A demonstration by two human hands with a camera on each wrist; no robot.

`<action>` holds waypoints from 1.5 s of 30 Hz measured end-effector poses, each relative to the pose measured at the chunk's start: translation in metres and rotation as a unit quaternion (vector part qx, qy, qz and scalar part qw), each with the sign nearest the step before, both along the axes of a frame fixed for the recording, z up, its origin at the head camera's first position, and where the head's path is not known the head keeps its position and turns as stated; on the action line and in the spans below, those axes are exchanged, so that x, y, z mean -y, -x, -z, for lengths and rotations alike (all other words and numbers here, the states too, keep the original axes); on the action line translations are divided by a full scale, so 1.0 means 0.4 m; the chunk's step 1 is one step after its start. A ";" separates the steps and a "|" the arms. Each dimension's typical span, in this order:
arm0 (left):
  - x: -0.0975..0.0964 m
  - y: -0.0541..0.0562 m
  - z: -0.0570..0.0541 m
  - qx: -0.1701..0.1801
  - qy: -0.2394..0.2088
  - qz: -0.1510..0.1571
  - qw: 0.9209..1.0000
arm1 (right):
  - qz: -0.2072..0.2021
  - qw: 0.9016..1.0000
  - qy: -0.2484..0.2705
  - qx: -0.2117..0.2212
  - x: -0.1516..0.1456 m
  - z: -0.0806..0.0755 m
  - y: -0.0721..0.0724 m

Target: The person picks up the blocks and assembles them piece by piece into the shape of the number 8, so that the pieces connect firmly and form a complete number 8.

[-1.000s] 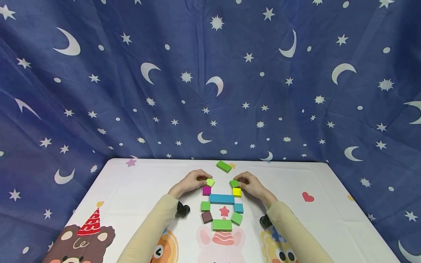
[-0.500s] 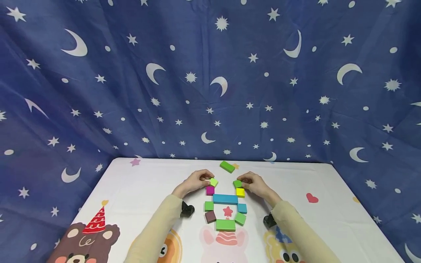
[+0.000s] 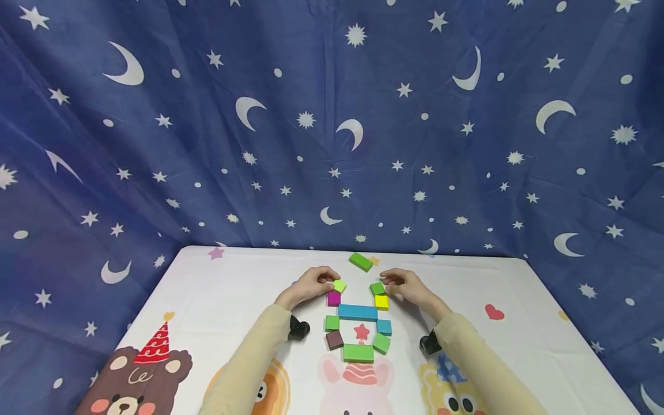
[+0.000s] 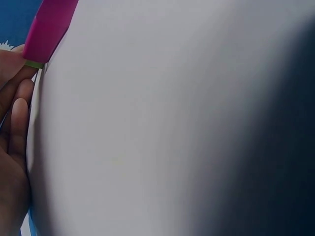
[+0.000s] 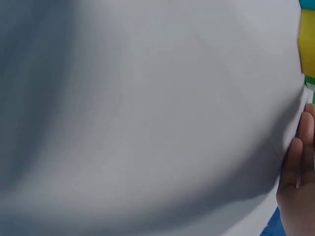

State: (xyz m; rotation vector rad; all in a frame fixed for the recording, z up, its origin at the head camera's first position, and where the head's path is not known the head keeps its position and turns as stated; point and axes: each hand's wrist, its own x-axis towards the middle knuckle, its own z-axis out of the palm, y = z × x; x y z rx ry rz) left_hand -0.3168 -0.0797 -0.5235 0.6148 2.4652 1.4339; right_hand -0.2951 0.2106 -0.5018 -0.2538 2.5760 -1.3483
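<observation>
Lime block (image 3: 339,285) sits pinched in left hand (image 3: 311,284) above magenta block (image 3: 334,298); green block (image 3: 377,288) in right hand's (image 3: 410,286) pinch above yellow block (image 3: 381,302). Judging by layout, ring below looks done, top pair nearly set; spare green bar (image 3: 360,261) unplaced. Wrist cams show mostly white tabletop (image 4: 162,123), block edges only; head cam gives full pattern.

On the desk (image 3: 233,288), the left hand's fingers (image 3: 325,282) pinched the left top block (image 3: 339,286), and the right hand's fingers (image 3: 390,282) pinched the right top block (image 3: 377,288), with a gap between the two. A second block touched each on the near side (image 3: 334,298) (image 3: 381,302). The long bar (image 3: 358,312) lay crosswise nearer than those, and a ring of blocks (image 3: 358,352) lay nearer still. A lone block (image 3: 360,261) lay beyond the fingers.
</observation>
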 end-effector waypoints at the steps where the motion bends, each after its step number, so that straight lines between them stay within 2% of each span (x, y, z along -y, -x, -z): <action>1: 0.001 0.000 -0.001 0.000 0.002 -0.001 1.000 | 0.003 1.000 -0.002 0.003 0.000 -0.004 0.004; 6: 0.006 0.002 0.001 -0.002 0.003 0.001 1.000 | -0.009 1.000 -0.023 -0.011 0.000 -0.028 0.025; 14: 0.005 0.003 -0.002 0.000 -0.001 0.003 1.000 | 0.000 0.999 -0.047 -0.028 0.022 -0.081 0.067; 19: 0.005 0.002 -0.001 0.007 -0.007 0.001 1.000 | -0.002 0.996 -0.074 -0.046 0.044 -0.096 0.091; 24: 0.003 0.003 0.003 0.005 -0.001 0.003 1.000 | 0.007 0.995 -0.090 -0.051 0.070 -0.092 0.110; 32: 0.007 0.003 -0.002 0.018 -0.002 -0.003 1.000 | 0.029 0.993 -0.104 -0.038 0.103 -0.064 0.141; 45: 0.008 -0.001 -0.004 0.011 -0.002 -0.002 1.000 | 0.076 0.983 -0.167 -0.006 0.154 -0.035 0.156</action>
